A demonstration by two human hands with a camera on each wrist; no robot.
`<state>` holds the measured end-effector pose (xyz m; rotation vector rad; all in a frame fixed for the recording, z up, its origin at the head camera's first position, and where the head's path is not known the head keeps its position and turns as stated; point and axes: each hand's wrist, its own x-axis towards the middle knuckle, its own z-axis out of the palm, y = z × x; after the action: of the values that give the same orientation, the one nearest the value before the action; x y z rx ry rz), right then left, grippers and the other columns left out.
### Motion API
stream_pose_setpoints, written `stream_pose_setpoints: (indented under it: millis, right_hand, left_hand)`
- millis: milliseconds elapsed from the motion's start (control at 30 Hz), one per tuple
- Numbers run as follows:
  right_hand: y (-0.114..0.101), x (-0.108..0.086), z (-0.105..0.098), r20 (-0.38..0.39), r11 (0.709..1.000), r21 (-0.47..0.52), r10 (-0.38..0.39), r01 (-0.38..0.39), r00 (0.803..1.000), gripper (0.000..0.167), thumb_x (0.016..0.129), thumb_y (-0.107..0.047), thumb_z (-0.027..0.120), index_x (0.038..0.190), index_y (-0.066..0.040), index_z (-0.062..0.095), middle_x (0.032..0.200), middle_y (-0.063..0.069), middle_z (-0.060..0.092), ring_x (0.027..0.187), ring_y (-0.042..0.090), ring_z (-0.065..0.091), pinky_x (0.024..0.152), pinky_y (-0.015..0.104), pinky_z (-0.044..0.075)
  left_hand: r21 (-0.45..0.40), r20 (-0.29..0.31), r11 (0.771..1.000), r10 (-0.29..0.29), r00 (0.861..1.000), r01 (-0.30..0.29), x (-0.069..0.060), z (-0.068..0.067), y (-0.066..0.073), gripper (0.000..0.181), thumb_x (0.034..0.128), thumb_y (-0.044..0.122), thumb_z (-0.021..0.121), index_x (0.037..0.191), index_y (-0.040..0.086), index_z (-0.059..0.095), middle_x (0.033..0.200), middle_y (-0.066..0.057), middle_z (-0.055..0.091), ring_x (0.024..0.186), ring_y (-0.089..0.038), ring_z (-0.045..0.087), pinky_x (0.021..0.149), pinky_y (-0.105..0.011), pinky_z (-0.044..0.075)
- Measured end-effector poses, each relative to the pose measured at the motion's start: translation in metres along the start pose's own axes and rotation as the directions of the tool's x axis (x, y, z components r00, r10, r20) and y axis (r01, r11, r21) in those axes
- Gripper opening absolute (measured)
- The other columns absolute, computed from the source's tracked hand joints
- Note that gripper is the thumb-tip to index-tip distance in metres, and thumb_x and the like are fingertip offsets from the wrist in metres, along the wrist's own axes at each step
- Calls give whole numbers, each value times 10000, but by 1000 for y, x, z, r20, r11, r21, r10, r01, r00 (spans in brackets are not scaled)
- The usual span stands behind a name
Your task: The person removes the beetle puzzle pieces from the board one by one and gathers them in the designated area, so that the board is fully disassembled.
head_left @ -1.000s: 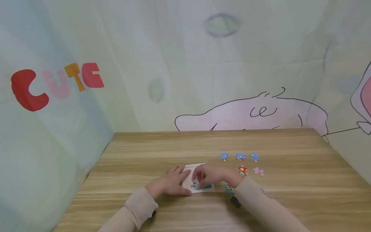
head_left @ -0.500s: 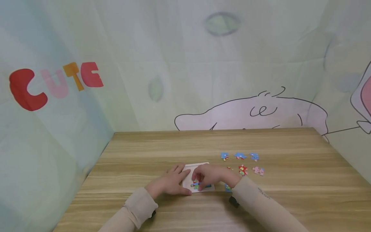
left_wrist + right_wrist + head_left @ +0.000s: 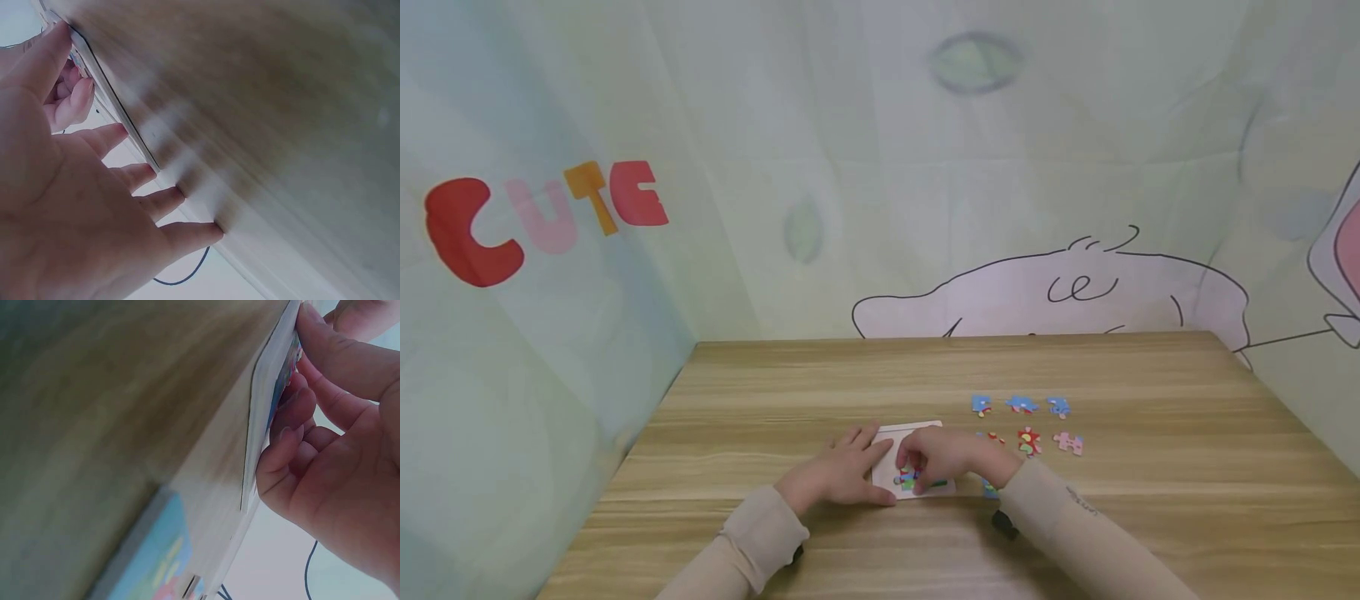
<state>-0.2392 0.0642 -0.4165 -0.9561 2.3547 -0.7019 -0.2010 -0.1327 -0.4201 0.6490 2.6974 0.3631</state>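
Note:
A white puzzle board (image 3: 883,454) lies on the table, with colourful puzzle pieces (image 3: 907,478) at its near side. My left hand (image 3: 844,473) is spread flat, thumb and fingers touching the board's left edge; the left wrist view shows its straight fingertips (image 3: 203,232) on the table. Over the board, my right hand (image 3: 943,454) is bent down with curled fingers, thumb and forefinger pinching at a puzzle piece. That piece is mostly hidden by the fingers. In the right wrist view the curled fingers (image 3: 290,415) sit against the board (image 3: 257,419).
Right of the board lie several loose puzzle pieces: blue ones (image 3: 1021,404) in the back row, a red one (image 3: 1028,441) and a pink one (image 3: 1068,442) nearer. My right wrist partly covers another blue-green piece (image 3: 990,487). A printed cloth wall (image 3: 820,250) stands behind the wooden table (image 3: 760,392).
My right hand and forearm have shifted very slightly left, uncovering part of a loose red piece beside the wrist. The left hand has stayed on the board's edge.

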Motion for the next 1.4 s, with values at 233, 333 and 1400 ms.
stream_pose_setpoints:
  millis: [233, 333, 1400]
  right_hand:
    - [0, 1, 1, 4, 1000, -4, 8, -8, 1000, 246, 770, -34, 791, 945, -109, 634, 812, -28, 553, 761, 101, 487, 707, 234, 426]
    - [-1, 0, 1, 4, 1000, -9, 10, -10, 1000, 251, 769, -35, 792, 948, -110, 633, 819, -32, 554, 769, 102, 489, 717, 236, 430]
    - [7, -2, -3, 6, 997, 20, -71, 71, 997, 240, 804, -33, 758, 939, -128, 584, 784, -33, 546, 722, 70, 481, 663, 216, 411]
  left_hand:
    - [-1, -5, 1000, 5, 1000, -5, 0, 0, 0, 821, 840, 545, 660, 1472, 93, 394, 1575, -188, 210, 1430, -428, 199, 1088, -669, 185]
    - [-5, -4, 1000, 4, 1000, -4, -1, 0, 1, 820, 842, 541, 661, 1473, 92, 392, 1576, -191, 207, 1430, -429, 196, 1088, -672, 184]
    - [-22, 4, 1000, -1, 1000, 1, 0, 0, -1, 822, 842, 549, 658, 1472, 91, 394, 1580, -180, 205, 1436, -420, 188, 1082, -679, 186]
